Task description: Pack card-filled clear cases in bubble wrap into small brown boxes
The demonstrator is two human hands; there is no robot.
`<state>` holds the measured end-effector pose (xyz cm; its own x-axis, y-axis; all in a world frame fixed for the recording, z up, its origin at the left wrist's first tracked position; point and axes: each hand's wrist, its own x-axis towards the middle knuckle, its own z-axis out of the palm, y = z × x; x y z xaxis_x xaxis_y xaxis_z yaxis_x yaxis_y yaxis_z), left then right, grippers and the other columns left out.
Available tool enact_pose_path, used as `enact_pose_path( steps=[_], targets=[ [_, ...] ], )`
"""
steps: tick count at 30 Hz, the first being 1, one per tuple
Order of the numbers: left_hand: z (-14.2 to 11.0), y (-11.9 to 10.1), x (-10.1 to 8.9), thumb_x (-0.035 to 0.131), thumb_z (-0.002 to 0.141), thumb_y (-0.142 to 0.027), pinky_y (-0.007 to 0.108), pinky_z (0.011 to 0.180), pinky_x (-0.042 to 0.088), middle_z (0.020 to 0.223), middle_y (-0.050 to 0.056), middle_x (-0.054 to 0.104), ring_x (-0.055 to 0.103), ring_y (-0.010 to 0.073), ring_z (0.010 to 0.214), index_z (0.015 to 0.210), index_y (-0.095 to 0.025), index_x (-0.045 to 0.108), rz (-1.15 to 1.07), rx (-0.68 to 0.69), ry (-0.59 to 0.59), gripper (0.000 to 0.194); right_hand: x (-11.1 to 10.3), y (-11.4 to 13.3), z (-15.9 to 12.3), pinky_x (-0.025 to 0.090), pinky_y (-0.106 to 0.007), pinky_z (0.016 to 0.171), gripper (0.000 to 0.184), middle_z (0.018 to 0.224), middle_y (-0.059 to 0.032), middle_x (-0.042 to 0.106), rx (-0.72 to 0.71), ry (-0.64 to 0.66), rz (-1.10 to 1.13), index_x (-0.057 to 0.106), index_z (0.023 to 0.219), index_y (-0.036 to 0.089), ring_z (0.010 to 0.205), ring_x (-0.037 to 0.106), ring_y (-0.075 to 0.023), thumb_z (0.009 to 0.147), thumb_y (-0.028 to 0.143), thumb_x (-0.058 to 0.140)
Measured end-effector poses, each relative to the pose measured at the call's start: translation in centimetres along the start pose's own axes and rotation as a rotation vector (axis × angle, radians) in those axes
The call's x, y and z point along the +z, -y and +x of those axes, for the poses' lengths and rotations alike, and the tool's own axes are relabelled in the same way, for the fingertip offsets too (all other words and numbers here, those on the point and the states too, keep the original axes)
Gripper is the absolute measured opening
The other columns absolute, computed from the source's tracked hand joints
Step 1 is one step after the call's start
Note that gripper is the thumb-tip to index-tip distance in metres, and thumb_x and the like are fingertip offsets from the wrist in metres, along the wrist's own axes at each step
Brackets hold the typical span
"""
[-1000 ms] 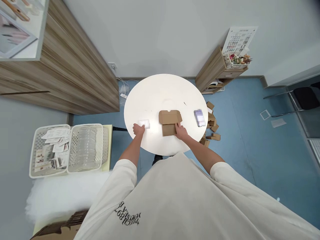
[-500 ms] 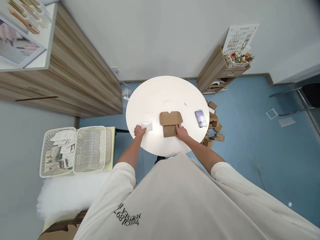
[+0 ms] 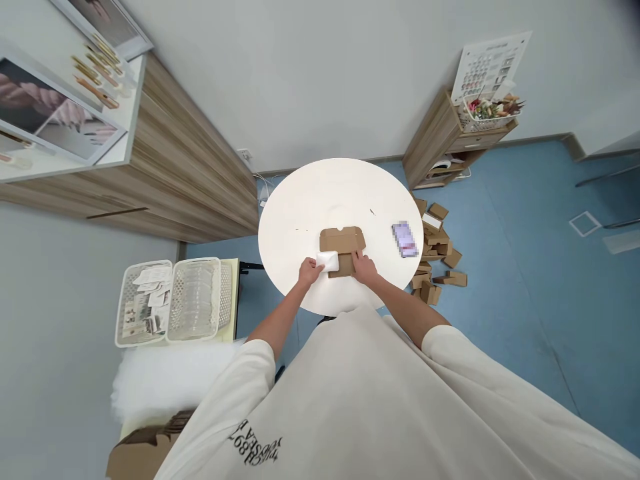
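An open brown cardboard box (image 3: pixel 343 241) lies on the round white table (image 3: pixel 290 200), its lid flap folded back away from me. My left hand (image 3: pixel 310 271) pinches a small white packet (image 3: pixel 328 261), which overlaps the left part of the box. Whether the packet rests on the box or hovers just over it, I cannot tell. At the box's right side my right hand (image 3: pixel 365 267) grips the edge, fingers partly over the cardboard. A blurred-out purple item (image 3: pixel 405 239) lies farther right on the table.
Several small cardboard boxes (image 3: pixel 435 243) are heaped on the floor right of the table. To the left, a side table carries white baskets (image 3: pixel 194 300) with papers and clear plastic pieces, white wrapping material (image 3: pixel 170 380) and flat brown cardboard (image 3: pixel 145 453). A wooden cabinet (image 3: pixel 195 147) stands behind them.
My left hand has carried the white packet rightward from the bare tabletop to over the box. My right hand stays at the box's right edge. The view has shifted slightly.
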<state>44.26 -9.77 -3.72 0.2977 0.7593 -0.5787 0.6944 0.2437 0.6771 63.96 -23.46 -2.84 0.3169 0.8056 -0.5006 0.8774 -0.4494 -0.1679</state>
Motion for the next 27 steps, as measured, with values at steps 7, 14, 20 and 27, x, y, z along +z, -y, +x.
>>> enact_pose_path(
  steps=[7,14,20,27],
  targets=[
    [-0.9,-2.8,6.8,0.071,0.083,-0.031,0.030,0.077,0.045,0.093,0.003,0.067,0.065,0.0217,0.093,0.089,-0.025,0.048,0.313,0.046,0.008,0.024,0.2,-0.4,0.1,0.046,-0.038,0.086,0.082,0.147,-0.0173,0.039,-0.015,-0.013,0.008,0.029,0.149,0.021,0.110,0.053,-0.0299,0.082,0.032,0.076],
    [-1.0,-3.0,8.3,0.066,0.086,-0.023,0.039,0.085,0.045,0.104,0.012,0.068,0.065,0.0312,0.105,0.104,-0.023,0.054,0.346,0.107,0.039,0.021,0.3,-0.8,0.3,0.045,-0.041,0.091,0.082,0.149,-0.0172,0.038,-0.024,-0.004,0.090,0.030,0.148,0.023,0.114,0.052,-0.0316,0.081,0.028,0.077],
    [-1.3,-2.6,7.0,0.056,0.090,-0.022,0.042,0.090,0.046,0.116,0.013,0.064,0.062,0.0303,0.111,0.109,-0.024,0.056,0.316,0.190,0.005,0.019,0.6,-1.0,0.3,0.044,-0.044,0.096,0.083,0.150,-0.0173,0.037,-0.028,-0.005,0.146,0.027,0.151,0.024,0.117,0.050,-0.0331,0.082,0.032,0.074],
    [0.6,-2.6,4.1,0.053,0.092,-0.025,0.041,0.095,0.045,0.124,0.013,0.059,0.058,0.0288,0.116,0.117,-0.023,0.053,0.230,0.145,-0.176,0.025,0.6,-1.1,0.0,0.044,-0.042,0.095,0.086,0.156,-0.0170,0.032,-0.055,0.000,0.076,0.022,0.154,0.024,0.117,0.049,-0.0319,0.083,0.031,0.071]
  ],
)
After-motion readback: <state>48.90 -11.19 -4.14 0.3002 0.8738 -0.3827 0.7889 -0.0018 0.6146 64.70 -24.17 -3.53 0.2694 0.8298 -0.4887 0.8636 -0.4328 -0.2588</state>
